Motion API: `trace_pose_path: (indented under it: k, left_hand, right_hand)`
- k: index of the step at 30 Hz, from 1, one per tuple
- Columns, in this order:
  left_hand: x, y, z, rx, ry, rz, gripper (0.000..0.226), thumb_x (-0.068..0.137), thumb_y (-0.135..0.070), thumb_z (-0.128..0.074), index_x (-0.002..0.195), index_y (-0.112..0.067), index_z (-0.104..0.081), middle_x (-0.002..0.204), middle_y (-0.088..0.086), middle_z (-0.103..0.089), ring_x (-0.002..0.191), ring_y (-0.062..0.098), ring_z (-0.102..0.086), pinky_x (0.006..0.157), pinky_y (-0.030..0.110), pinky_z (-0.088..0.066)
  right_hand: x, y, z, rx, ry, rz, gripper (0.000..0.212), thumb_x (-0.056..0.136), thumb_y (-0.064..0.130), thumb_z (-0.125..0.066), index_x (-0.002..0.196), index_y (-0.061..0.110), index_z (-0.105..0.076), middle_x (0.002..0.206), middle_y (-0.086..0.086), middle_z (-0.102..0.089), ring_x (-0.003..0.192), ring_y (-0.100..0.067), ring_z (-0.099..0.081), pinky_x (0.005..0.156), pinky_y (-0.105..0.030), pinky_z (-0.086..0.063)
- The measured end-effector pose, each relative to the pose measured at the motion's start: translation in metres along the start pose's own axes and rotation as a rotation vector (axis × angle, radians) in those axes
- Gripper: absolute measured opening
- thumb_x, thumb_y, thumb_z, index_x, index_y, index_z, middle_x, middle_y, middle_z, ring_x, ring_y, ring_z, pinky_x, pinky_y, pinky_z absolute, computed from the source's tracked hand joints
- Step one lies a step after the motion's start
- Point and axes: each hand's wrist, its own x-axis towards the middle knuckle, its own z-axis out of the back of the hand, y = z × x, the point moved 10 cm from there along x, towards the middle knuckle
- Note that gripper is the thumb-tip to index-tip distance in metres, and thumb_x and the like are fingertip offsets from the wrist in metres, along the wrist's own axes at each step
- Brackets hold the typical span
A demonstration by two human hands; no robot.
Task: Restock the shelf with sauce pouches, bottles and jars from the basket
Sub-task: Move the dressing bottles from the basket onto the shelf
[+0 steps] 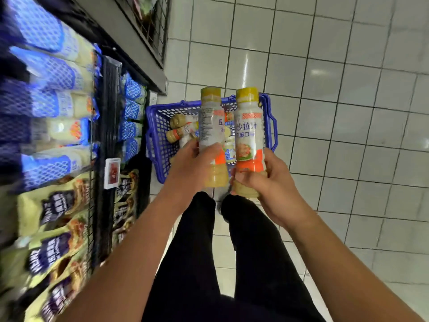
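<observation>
We see two sauce bottles held upright, side by side and almost touching, over the blue basket (160, 138), which sits on the tiled floor (348, 117) just beyond the person's black trousers (197, 252). The left hand (192, 166) curls its fingers round the lower half of the left bottle (210, 122). The right hand (271, 180) grips the base of the right bottle (248, 126), with its thumb by the label's orange band. Both bottles have yellow caps and pale dressing inside.

In the basket, behind the held pair, we make out more bottles (181, 131) lying on their sides at the left. A small jar (229, 149) shows in the gap between the two held ones.

The shelf (139, 38) runs along the left of the scene. Its black wire rail (104, 126) stands between the hands and the stock. Blue netted pouches (53, 73) fill the far part and yellow-and-dark pouches (55, 205) the near part, all blurred. A price tag (112, 173) hangs on the rail.
</observation>
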Motion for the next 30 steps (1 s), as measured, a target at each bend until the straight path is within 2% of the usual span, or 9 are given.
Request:
trace_pose_path:
  k: [4,6,8,11,13,17,19,23,30]
  left_hand:
    - [-0.055,-0.049,0.004,-0.164,-0.073,-0.04,0.018,0.071,-0.037,-0.062,0.082,-0.037,-0.076,0.083,-0.004,-0.076,0.075,0.015,-0.072,0.067,0.037,-0.059]
    - [-0.083,-0.072,0.007,-0.243,-0.112,-0.085,0.02,0.069,-0.036,-0.062,0.082,-0.028,-0.074,0.076,-0.001,-0.074,0.066,0.016,-0.07,0.06,0.034,-0.058]
    - [-0.113,-0.096,0.007,-0.279,-0.132,-0.144,0.032,0.066,-0.04,-0.067,0.089,-0.019,-0.072,0.078,0.009,-0.073,0.068,0.024,-0.068,0.059,0.038,-0.058]
    - [-0.16,-0.126,0.004,-0.302,-0.171,-0.272,0.059,0.065,-0.048,-0.07,0.107,-0.007,-0.069,0.096,0.024,-0.07,0.083,0.03,-0.064,0.074,0.052,-0.056]
    - [-0.19,-0.138,0.002,-0.333,-0.219,-0.341,0.054,0.066,-0.048,-0.071,0.109,-0.015,-0.072,0.102,0.021,-0.071,0.088,0.029,-0.065,0.078,0.052,-0.056]
    - [-0.252,-0.145,-0.001,-0.431,-0.343,-0.469,0.036,0.063,-0.048,-0.073,0.093,-0.029,-0.076,0.085,0.004,-0.071,0.078,0.019,-0.067,0.063,0.034,-0.058]
    - [-0.283,-0.142,-0.001,-0.46,-0.404,-0.505,0.04,0.066,-0.048,-0.075,0.099,-0.025,-0.074,0.086,0.01,-0.069,0.08,0.023,-0.066,0.062,0.038,-0.057]
    - [-0.351,-0.125,0.004,-0.504,-0.567,-0.582,0.045,0.069,-0.05,-0.076,0.104,-0.022,-0.073,0.096,0.019,-0.069,0.086,0.03,-0.066,0.08,0.06,-0.054]
    - [-0.475,-0.068,0.027,-0.646,-0.9,-0.756,0.046,0.07,-0.042,-0.078,0.113,-0.026,-0.07,0.107,0.008,-0.076,0.097,0.03,-0.073,0.075,0.043,-0.061]
  right_hand:
    - [-0.044,0.058,-0.026,0.019,0.076,0.105,0.047,0.066,0.031,-0.078,0.11,0.021,-0.065,0.093,-0.001,-0.075,0.084,-0.019,-0.071,0.068,-0.032,-0.056]
    - [-0.065,0.086,-0.037,0.015,0.133,0.152,0.043,0.065,0.035,-0.077,0.106,0.026,-0.069,0.094,-0.001,-0.076,0.083,-0.017,-0.072,0.066,-0.03,-0.056]
    - [-0.085,0.113,-0.049,0.012,0.21,0.192,0.039,0.064,0.033,-0.078,0.103,0.029,-0.072,0.096,-0.002,-0.076,0.085,-0.018,-0.073,0.067,-0.03,-0.057]
    - [-0.115,0.147,-0.065,-0.039,0.319,0.242,0.038,0.063,0.036,-0.079,0.1,0.029,-0.072,0.094,-0.004,-0.076,0.084,-0.021,-0.073,0.067,-0.032,-0.056]
    - [-0.136,0.166,-0.075,-0.096,0.405,0.284,0.035,0.066,0.039,-0.079,0.1,0.029,-0.072,0.095,-0.005,-0.076,0.085,-0.023,-0.073,0.068,-0.034,-0.055]
    - [-0.177,0.187,-0.089,-0.196,0.543,0.333,0.025,0.07,0.039,-0.077,0.094,0.032,-0.073,0.091,-0.003,-0.076,0.079,-0.02,-0.073,0.063,-0.031,-0.057]
    - [-0.198,0.192,-0.098,-0.268,0.606,0.364,0.028,0.073,0.04,-0.077,0.099,0.031,-0.072,0.094,-0.003,-0.076,0.083,-0.023,-0.074,0.065,-0.034,-0.058]
    - [-0.249,0.191,-0.125,-0.377,0.765,0.423,0.034,0.077,0.042,-0.075,0.108,0.029,-0.07,0.103,-0.006,-0.076,0.094,-0.026,-0.074,0.071,-0.034,-0.058]
    - [-0.349,0.149,-0.185,-0.492,1.053,0.443,0.032,0.077,0.028,-0.074,0.108,0.019,-0.071,0.102,-0.004,-0.077,0.09,-0.016,-0.072,0.072,-0.028,-0.057]
